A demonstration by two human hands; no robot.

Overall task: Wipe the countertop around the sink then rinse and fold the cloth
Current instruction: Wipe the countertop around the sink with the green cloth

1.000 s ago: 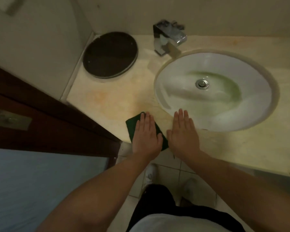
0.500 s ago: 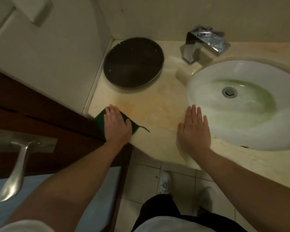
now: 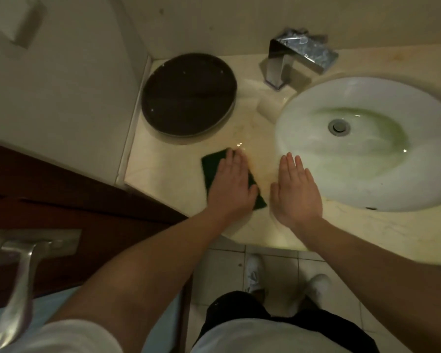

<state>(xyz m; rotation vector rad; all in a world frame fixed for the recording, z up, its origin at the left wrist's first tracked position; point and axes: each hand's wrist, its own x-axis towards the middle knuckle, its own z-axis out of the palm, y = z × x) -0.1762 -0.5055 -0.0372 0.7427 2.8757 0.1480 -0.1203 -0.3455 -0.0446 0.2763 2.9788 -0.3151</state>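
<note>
A dark green cloth lies flat on the beige stone countertop, left of the white oval sink. My left hand presses flat on the cloth, fingers together, covering its middle. My right hand rests flat and empty on the countertop beside the sink's left rim, fingers stretched out. The counter between the cloth and the sink looks wet and shiny.
A round dark tray sits at the back left corner of the counter. A square chrome faucet stands behind the sink. A wooden door with a metal handle is at the left. Tiled floor and white shoes show below.
My left hand has slid the cloth from the counter's left front edge rightward and away from me, toward the sink. My right hand has stayed flat beside the sink.
</note>
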